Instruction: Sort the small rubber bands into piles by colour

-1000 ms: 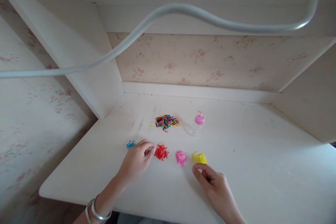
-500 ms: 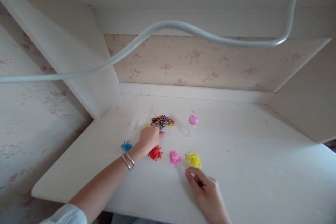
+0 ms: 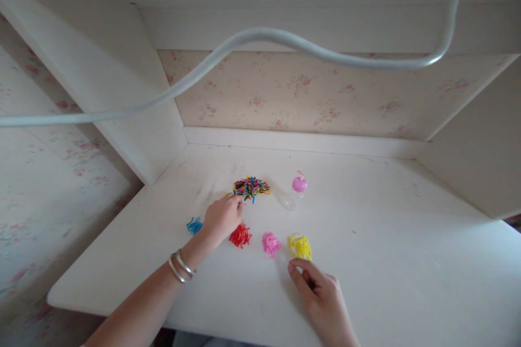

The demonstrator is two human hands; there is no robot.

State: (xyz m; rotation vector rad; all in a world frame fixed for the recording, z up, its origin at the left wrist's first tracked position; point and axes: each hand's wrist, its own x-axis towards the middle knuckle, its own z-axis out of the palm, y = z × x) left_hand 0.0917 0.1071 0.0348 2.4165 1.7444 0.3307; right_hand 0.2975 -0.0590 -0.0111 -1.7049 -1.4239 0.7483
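Far left, blue pile (image 3: pixel 194 225) on the white desk (image 3: pixel 386 238). My left hand (image 3: pixel 221 218) sits beside it, fingertips bunched at the near-left edge of the mixed pile (image 3: pixel 250 187); can't tell if they pinch a band. Then red pile (image 3: pixel 240 235), pink pile (image 3: pixel 271 243), pink-capped bottle (image 3: pixel 295 192) farther back, yellow pile (image 3: pixel 300 246). My right hand (image 3: pixel 321 295) rests just near of the yellow pile, fingers loosely curled, released.

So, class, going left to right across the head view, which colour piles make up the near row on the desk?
blue pile → red pile → pink pile → yellow pile
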